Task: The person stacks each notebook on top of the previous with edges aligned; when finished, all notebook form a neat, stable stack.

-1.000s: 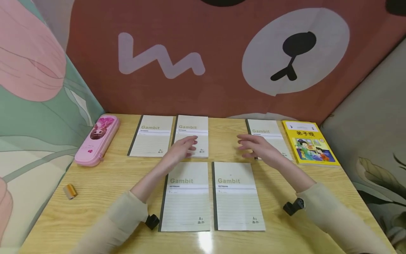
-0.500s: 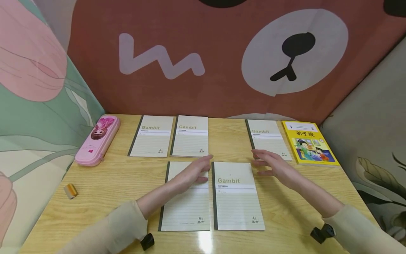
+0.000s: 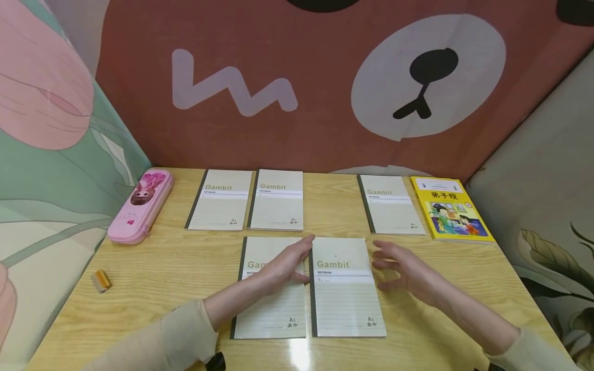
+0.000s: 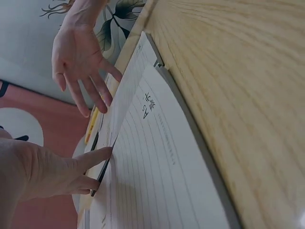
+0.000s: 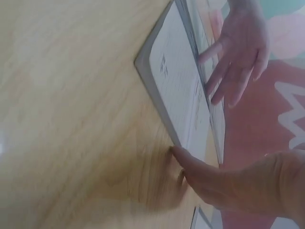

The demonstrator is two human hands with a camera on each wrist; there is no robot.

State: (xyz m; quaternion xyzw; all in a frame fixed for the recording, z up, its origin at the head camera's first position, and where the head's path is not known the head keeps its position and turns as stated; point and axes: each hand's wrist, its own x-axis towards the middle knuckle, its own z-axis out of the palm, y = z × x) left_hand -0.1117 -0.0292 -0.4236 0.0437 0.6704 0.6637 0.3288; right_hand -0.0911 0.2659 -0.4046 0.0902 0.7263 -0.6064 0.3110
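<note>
Head view: front R notebook [image 3: 348, 306] is lying flat btwn the hands.
L hand [image 3: 284, 269]: holding fingers + thumb wide apart at notebook's L edge; contact unclear.
R hand [image 3: 408, 270]: curving wide, fingers loosely bent, just beside notebook's R edge.
Front L notebook [image 3: 266, 319]: lying just L of it, partly hidden by L hand.
Yellow book [image 3: 457, 211]: lying behind it, to R.

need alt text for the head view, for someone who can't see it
A person's left hand and right hand flank a Gambit notebook toward the front of a wooden table, the left hand extended over a second notebook. Behind them, three more Gambit notebooks lie between a pink pencil case and a yellow Chinese-titled book.
</note>
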